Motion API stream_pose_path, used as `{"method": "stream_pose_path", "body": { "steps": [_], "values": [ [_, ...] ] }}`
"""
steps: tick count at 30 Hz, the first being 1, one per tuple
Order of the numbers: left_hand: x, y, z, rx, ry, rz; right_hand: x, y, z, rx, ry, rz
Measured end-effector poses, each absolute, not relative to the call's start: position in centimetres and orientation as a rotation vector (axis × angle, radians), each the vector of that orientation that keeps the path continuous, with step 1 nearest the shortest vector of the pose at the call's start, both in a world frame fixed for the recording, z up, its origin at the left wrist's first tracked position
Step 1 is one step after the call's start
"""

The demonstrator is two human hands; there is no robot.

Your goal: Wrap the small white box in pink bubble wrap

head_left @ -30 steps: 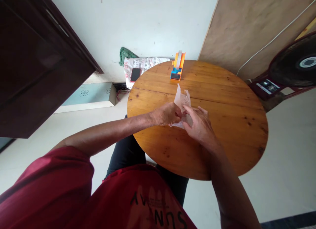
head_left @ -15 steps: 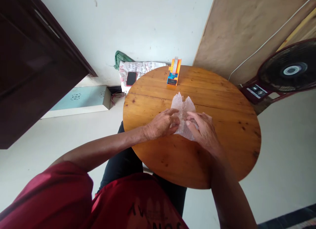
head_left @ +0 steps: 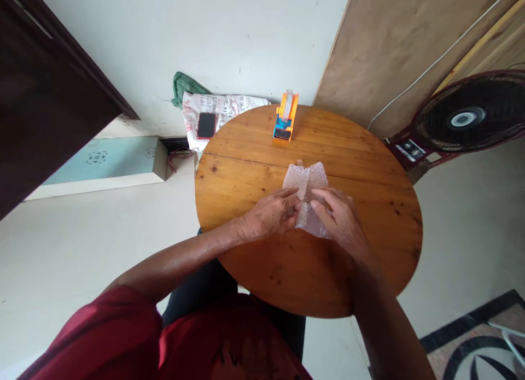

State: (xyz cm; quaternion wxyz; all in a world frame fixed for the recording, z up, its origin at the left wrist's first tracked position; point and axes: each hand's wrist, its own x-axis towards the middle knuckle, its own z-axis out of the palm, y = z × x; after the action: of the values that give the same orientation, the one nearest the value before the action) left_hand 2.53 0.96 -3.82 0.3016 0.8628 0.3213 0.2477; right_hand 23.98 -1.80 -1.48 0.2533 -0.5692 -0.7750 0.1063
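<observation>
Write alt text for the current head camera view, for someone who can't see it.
A person's left hand and right hand are at opposite sides of some bubble wrap on a round wooden table. Behind it stands an orange-and-blue tape dispenser; a phone lies off to the left, a fan to the right.

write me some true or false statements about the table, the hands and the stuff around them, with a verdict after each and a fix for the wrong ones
1. The orange and blue tape dispenser stands on the round wooden table. True.
2. The left hand and the right hand are both at the bubble wrap. True.
3. The right hand holds the tape dispenser. False: it stands apart from both hands, farther back.
4. The dark phone lies on the printed white sack. True.
5. The bubble wrap lies on the floor. False: it is on the table.
</observation>
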Motion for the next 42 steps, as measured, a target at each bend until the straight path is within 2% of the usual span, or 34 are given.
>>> {"method": "stream_pose_path", "body": {
  "steps": [5,10,22,32,38,42],
  "values": [
    [2.7,0.8,-4.1,2.359,0.861,0.698,24.5,-3.0,-1.2,-1.718,-1.914,0.290],
    [3.0,0.9,-3.6,2.387,0.864,0.654,25.1,-5.0,-2.3,-1.914,-1.691,0.611],
    [3.0,0.8,-3.3,2.443,0.914,0.580,24.4,-3.8,-2.3,-1.856,-1.451,1.080],
    [2.7,-0.3,-3.2,2.630,1.105,0.678,23.0,-3.7,-2.9,-1.929,-1.519,0.839],
    [2.7,-0.6,-3.2,2.771,1.046,0.729,22.5,-3.8,-2.9,-2.010,-1.534,0.691],
    [2.6,-0.6,-3.2,2.809,0.978,0.716,22.4,-4.0,-2.4,-2.035,-1.439,0.766]
  ]
}}
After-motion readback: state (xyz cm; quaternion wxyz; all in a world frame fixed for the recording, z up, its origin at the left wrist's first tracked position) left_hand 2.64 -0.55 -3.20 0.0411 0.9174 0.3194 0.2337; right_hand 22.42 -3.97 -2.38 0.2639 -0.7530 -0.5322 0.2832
